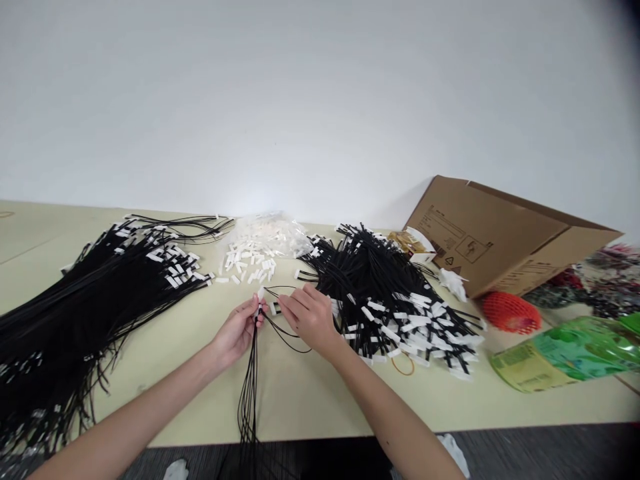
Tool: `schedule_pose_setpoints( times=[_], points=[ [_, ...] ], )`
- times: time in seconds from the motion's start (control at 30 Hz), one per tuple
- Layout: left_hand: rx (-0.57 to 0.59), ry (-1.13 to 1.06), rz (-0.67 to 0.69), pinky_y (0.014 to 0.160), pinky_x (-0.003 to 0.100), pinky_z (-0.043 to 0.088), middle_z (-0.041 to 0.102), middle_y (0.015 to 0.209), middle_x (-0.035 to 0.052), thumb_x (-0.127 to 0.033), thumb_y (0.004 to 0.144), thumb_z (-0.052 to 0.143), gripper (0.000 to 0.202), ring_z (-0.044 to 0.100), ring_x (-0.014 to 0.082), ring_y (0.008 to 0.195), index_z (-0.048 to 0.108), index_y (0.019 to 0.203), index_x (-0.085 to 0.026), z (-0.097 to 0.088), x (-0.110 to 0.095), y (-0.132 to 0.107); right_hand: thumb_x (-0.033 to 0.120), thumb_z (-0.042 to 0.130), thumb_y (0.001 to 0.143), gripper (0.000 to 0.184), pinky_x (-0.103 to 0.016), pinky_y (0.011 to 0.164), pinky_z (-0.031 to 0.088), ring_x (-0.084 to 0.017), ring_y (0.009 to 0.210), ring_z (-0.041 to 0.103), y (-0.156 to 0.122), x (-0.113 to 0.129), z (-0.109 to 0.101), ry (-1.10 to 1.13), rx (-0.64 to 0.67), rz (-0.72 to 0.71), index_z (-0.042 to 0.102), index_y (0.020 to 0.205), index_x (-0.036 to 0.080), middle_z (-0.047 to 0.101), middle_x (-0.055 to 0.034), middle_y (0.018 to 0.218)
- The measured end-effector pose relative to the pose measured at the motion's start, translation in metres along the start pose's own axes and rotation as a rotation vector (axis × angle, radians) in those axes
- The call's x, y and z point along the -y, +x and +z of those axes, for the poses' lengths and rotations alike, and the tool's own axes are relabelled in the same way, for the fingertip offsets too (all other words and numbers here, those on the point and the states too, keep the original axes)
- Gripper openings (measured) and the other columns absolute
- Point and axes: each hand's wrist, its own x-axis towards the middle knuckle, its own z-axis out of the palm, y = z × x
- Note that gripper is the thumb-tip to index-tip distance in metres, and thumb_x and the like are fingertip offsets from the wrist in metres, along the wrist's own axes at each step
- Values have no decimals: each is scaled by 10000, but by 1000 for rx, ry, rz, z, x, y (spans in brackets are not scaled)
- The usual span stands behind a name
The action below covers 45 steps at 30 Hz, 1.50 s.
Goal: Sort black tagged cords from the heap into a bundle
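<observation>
My left hand [239,329] is closed round the top of a thin bundle of black cords [249,387] that hangs down over the table's front edge. A small white clip [261,293] sticks up at its fingertips. My right hand [309,316] pinches one black cord with a white tip [273,307] just right of the bundle. Its loop curves back across the table. Both hands meet near the middle of the beige table [310,393].
A big heap of black cords with white tags [95,287] fills the left side. Another heap [385,300] lies right of my hands. Loose white clips [255,257] sit behind. A tipped cardboard box [495,233], an orange net [510,312] and a green packet [565,353] are at right.
</observation>
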Motion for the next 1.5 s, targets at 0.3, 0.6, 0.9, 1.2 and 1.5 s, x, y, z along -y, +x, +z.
schedule_pose_setpoints(
  times=[0.3,0.6,0.9,1.2,1.5],
  points=[
    [9,20,17,390,106,400,563,592,-1,-199,786,571,148,451,22,421,606,684,-98,0,0,0,167,505,836,177,-249,540,318,-116,564,366,2,2,-1,-36,0,-4,581,675,169,465,3,559],
    [-1,40,30,405,112,397,560,589,0,-211,768,590,149,449,26,429,610,673,-99,2,0,-3,178,492,843,196,-263,530,327,-124,558,382,1,2,0,-35,5,-7,581,668,174,478,-5,555],
    [23,32,30,400,115,387,551,604,-3,-220,762,597,144,443,26,436,606,684,-99,0,1,-2,172,511,832,196,-262,519,305,-118,553,378,1,3,0,-59,-6,-22,562,643,173,472,1,551],
    [8,131,137,441,153,372,564,599,-2,-318,664,684,227,449,45,462,619,677,-101,-4,4,-1,174,455,858,208,-271,564,346,-135,596,401,0,4,5,-49,79,1,534,665,175,473,-11,594],
    [76,289,190,430,204,346,578,574,11,-353,628,700,243,462,86,457,644,639,-116,-4,6,-2,164,410,862,159,-315,749,431,-176,876,493,-1,5,5,123,224,73,520,747,164,556,-83,938]
  ],
)
